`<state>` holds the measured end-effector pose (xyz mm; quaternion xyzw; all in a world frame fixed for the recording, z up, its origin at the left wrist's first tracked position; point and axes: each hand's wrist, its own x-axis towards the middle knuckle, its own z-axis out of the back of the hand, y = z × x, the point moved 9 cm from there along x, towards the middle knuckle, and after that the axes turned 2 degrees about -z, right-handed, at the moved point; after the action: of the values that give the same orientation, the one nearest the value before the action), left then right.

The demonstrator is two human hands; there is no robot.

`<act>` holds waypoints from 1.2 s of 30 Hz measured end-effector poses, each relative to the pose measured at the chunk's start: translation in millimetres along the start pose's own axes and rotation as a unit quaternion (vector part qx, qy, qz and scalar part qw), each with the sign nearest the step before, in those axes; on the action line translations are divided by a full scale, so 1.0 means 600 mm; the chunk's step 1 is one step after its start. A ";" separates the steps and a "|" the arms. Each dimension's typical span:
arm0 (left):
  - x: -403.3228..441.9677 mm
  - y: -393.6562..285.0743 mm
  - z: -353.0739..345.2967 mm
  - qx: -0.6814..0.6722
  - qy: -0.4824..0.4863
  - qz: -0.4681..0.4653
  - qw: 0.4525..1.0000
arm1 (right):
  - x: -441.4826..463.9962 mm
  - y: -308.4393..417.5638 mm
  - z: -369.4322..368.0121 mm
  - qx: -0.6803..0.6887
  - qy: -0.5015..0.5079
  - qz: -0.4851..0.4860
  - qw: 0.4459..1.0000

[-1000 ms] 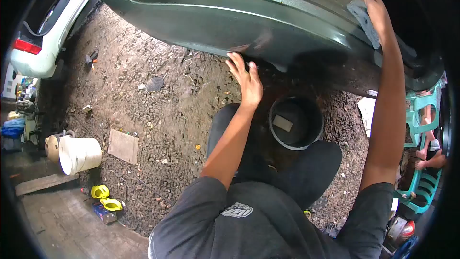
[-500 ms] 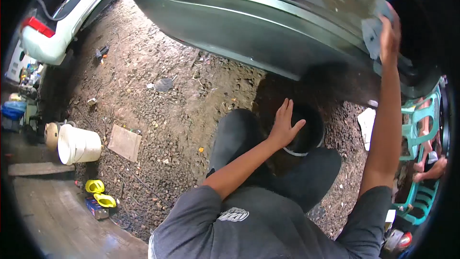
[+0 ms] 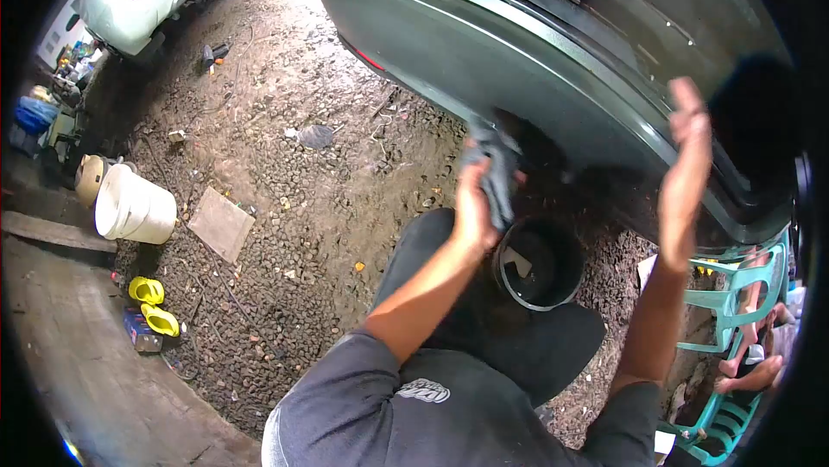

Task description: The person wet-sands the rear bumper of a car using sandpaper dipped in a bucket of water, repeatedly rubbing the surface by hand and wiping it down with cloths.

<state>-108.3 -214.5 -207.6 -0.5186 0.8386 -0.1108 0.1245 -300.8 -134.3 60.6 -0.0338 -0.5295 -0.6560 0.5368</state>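
Observation:
My left hand [image 3: 477, 209] is closed around a crumpled grey cloth [image 3: 496, 175], held above the left rim of a black bucket [image 3: 566, 297] between my knees. A pale, flat piece lies inside the bucket. My right hand [image 3: 688, 140] is raised in front of the dark green car's [image 3: 518, 61] upper bodywork, near the window glass. Its fingers are stretched out, slightly smeared by motion, and nothing is in them. Whether that hand touches the car I cannot tell.
Behind on the left stand a white bucket [image 3: 138, 206] and a white car [image 3: 129, 13]. A flat board [image 3: 222, 223] and yellow shoes [image 3: 160, 320] lie on the gravel. At right, green plastic chairs [image 3: 734, 285] stand beside another person's limbs [image 3: 749, 376].
The grey cloth has passed from my right hand on the car to my left hand. My left hand has moved left off the bucket. The view has shifted, with more car showing.

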 end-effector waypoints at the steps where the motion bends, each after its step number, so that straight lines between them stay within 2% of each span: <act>1: 0.032 -0.045 0.053 0.040 -0.040 -0.049 0.997 | 0.050 -0.013 0.058 -0.032 -0.064 0.060 0.996; 2: 0.064 -0.097 0.091 0.080 -0.078 -0.097 0.989 | 0.102 -0.062 0.112 -0.080 -0.075 0.103 0.989; 3: 0.086 -0.167 0.088 0.097 -0.106 -0.192 0.971 | 0.144 -0.130 0.163 -0.123 -0.076 0.104 0.984; 4: 0.155 -0.216 0.152 0.173 -0.103 -0.200 0.959 | 0.178 -0.191 0.210 -0.165 -0.077 0.104 0.978; 6: 0.251 -0.311 0.180 0.172 -0.055 -0.234 0.955 | 0.215 -0.360 0.272 -0.164 -0.054 0.038 0.984; 7: 0.292 -0.346 0.185 0.148 -0.075 -0.269 0.949 | 0.220 -0.409 0.284 -0.164 -0.043 0.006 0.986; 8: 0.331 -0.372 0.190 0.123 -0.094 -0.301 0.941 | 0.211 -0.392 0.274 -0.259 -0.041 0.042 0.964; 10: 0.420 -0.373 0.215 0.203 -0.056 -0.273 0.939 | 0.168 -0.326 0.213 -0.448 -0.028 0.107 0.887; 11: 0.447 -0.358 0.235 0.272 -0.123 -0.290 0.909 | 0.171 -0.323 0.208 -0.374 -0.025 0.002 0.927; 13: 0.405 -0.327 0.204 0.420 -0.219 -0.376 0.796 | 0.153 -0.308 0.191 -0.448 0.009 0.017 0.894; 14: 0.375 -0.298 0.188 0.505 -0.229 -0.380 0.740 | 0.149 -0.310 0.187 -0.480 0.026 0.026 0.876; 16: 0.355 -0.211 0.200 0.588 -0.177 -0.437 0.658 | 0.160 -0.332 0.199 -0.454 0.010 0.019 0.891; 17: 0.312 -0.162 0.169 0.567 -0.179 -0.421 0.685 | 0.163 -0.342 0.200 -0.438 0.004 0.016 0.899; 19: 0.224 -0.044 0.096 0.492 -0.152 -0.417 0.749 | 0.153 -0.337 0.193 -0.485 0.018 0.056 0.872; 20: 0.192 0.015 0.076 0.535 -0.134 -0.391 0.737 | 0.148 -0.335 0.193 -0.509 0.024 0.077 0.857; 22: 0.131 0.132 0.041 0.583 -0.079 -0.400 0.703 | 0.148 -0.340 0.193 -0.539 0.032 0.113 0.834; 24: 0.116 0.186 0.045 0.590 -0.085 -0.310 0.740 | 0.152 -0.348 0.200 -0.563 0.038 0.145 0.813; 26: 0.136 0.147 0.057 0.493 -0.126 -0.347 0.788 | 0.151 -0.356 0.204 -0.579 0.039 0.170 0.796; 28: 0.182 0.046 0.088 0.362 -0.155 -0.386 0.834 | 0.146 -0.349 0.200 -0.601 0.031 0.183 0.778; 30: 0.281 -0.081 0.183 0.434 -0.229 -0.366 0.791 | 0.144 -0.339 0.193 -0.615 0.016 0.194 0.764; 31: 0.322 -0.139 0.207 0.420 -0.225 -0.364 0.800 | 0.143 -0.327 0.186 -0.621 0.006 0.199 0.758; 34: 0.424 -0.272 0.210 0.264 -0.062 -0.302 0.914 | 0.135 -0.303 0.176 -0.628 -0.016 0.206 0.750; 36: 0.423 -0.263 0.226 0.216 -0.127 -0.347 0.904 | 0.140 -0.302 0.177 -0.626 -0.031 0.216 0.749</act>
<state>-40.9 -518.6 -309.9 -0.7467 0.5385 -0.2588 0.2924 -526.0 -138.0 39.1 -0.4963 0.0046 -0.7055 0.5058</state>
